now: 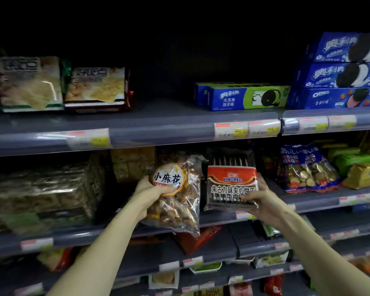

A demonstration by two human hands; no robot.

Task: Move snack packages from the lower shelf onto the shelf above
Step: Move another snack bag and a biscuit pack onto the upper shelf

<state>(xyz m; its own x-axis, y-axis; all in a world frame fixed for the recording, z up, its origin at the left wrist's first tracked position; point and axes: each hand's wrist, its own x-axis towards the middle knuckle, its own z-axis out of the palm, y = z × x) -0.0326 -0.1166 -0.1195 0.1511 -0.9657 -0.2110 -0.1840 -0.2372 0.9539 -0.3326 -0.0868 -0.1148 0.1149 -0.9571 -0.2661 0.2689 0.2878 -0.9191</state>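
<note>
Twisted-snack bag (175,195) left of sandwich-biscuit pack (231,186), both before the lower shelf (320,202), below the upper shelf (158,124).

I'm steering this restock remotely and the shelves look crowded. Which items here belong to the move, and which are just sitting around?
In the job:
- clear bag of fried twists, gripped by the left hand
- red-topped sandwich biscuit pack, gripped by the right hand
- upper shelf, with a bare middle stretch

Just sitting around:
- blue cookie boxes
- green cookie box
- cracker packs
- blue biscuit bag
</note>
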